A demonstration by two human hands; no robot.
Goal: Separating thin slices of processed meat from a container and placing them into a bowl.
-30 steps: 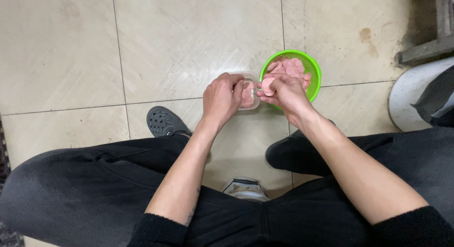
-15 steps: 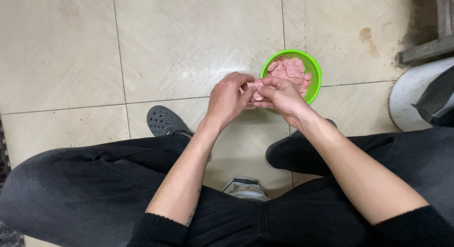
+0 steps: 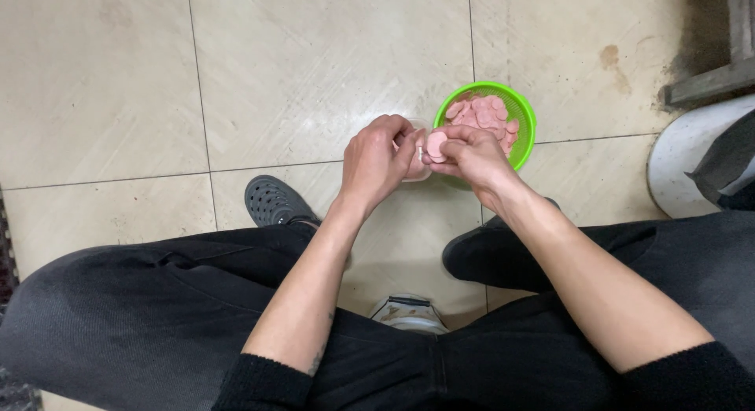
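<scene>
Slices (image 3: 435, 146) of pink sausage, thin and round, are held in a small stack between both hands above the tiled floor (image 3: 299, 73). The left hand (image 3: 379, 161) is curled, fingers closed around the near side of the stack, and seems also to grip a small clear cup (image 3: 419, 169), though the cup is mostly hidden. The right hand (image 3: 472, 155) meets it from three o'clock, thumb and fingertips pinched on the slices. The hands are together, touching at the stack. At one o'clock from them, just beyond the right hand, a green basket (image 3: 522, 112) on the floor holds more loose slices. A grey clog (image 3: 271, 202) lies at seven o'clock from the left hand. The step in hand appears to be separating or portioning slices. The next move probably calls for a fine fingertip peel without tearing the soft meat.
</scene>
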